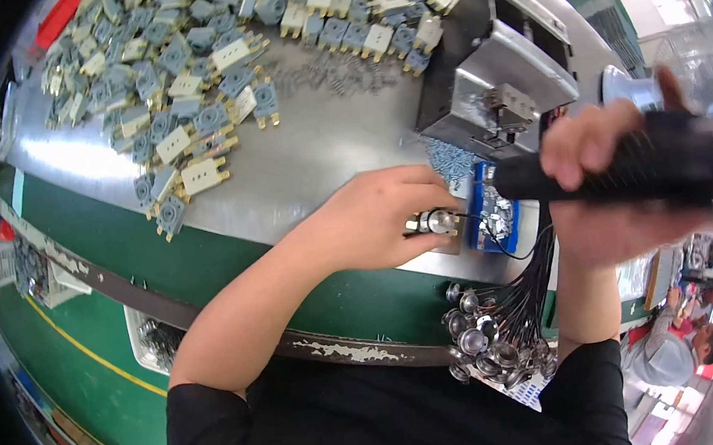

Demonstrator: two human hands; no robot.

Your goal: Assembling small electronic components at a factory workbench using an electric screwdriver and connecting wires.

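Note:
My left hand (386, 218) is closed around a small connector block with brass prongs, mostly hidden by the fingers. A round silver metal cap (440, 221) sits at the block's exposed end, and a thin black wire runs off to the right beside it. My right hand (595, 157), blurred by motion, grips a black power screwdriver (668, 160) held roughly level, its narrower end toward the left hand. Just beyond the left fingertips lies a blue tray (494, 218) of small metal parts. Near my body hangs a bundle of black wires (536, 278) ending in round metal caps (475, 341).
Many grey and white connector blocks (180, 85) cover the far left of the metal table (323, 140). Loose springs (342, 74) lie beside them. A metal box fixture (491, 64) stands at far right, small screws (449, 162) at its foot. Another person (678, 350) is at lower right.

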